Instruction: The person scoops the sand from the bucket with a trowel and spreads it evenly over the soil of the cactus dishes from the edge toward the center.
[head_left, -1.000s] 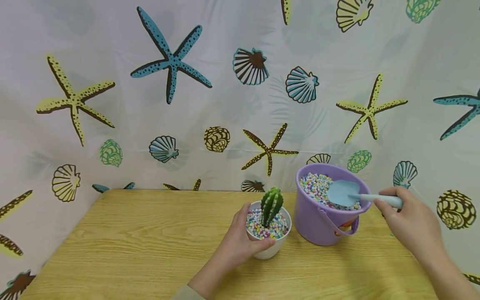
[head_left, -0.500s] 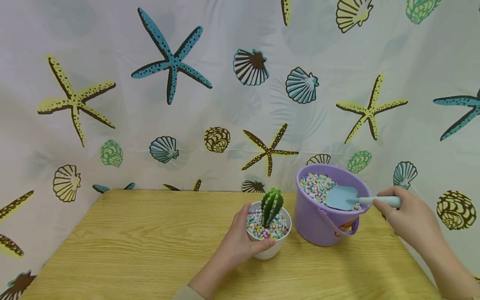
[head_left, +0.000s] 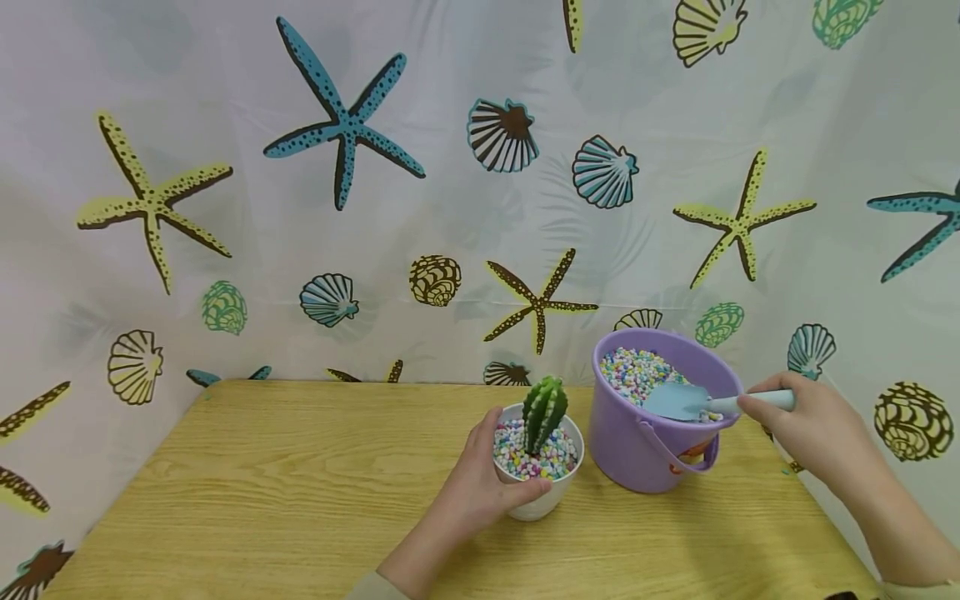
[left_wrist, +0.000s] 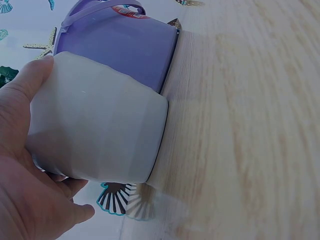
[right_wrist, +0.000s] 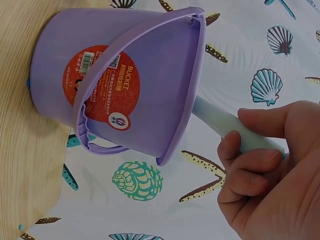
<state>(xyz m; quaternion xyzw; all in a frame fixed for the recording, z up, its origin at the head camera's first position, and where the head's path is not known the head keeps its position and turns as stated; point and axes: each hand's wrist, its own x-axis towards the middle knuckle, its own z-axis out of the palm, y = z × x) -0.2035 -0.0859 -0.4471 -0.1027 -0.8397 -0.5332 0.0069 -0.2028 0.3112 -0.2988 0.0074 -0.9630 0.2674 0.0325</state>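
A white pot (head_left: pixel 542 498) stands on the wooden table, with a green cactus (head_left: pixel 544 414) upright in its multicoloured pebbles (head_left: pixel 516 454). My left hand (head_left: pixel 480 492) grips the pot's near left side, thumb along the front below the rim; the left wrist view shows this grip round the white wall (left_wrist: pixel 100 115). To the right is a purple bucket (head_left: pixel 637 454) with similar pebbles (head_left: pixel 637 375) inside. In my right hand (head_left: pixel 817 421) is the handle of a light blue shovel (head_left: pixel 678 402), its blade tilted over the pebbles inside the bucket. The bucket wall hides the blade in the right wrist view.
The wooden table (head_left: pixel 300 483) stretches left of the pot. A curtain (head_left: pixel 450 208) printed with starfish and shells hangs behind it. The bucket's purple carrying handle (head_left: pixel 678 454) hangs down its front, and a red label (right_wrist: pixel 107 85) is on its side.
The shovel blade has shifted left and slightly down inside the bucket, tilting more, and my right hand has moved a little left with it. My left hand and the pot have stayed put.
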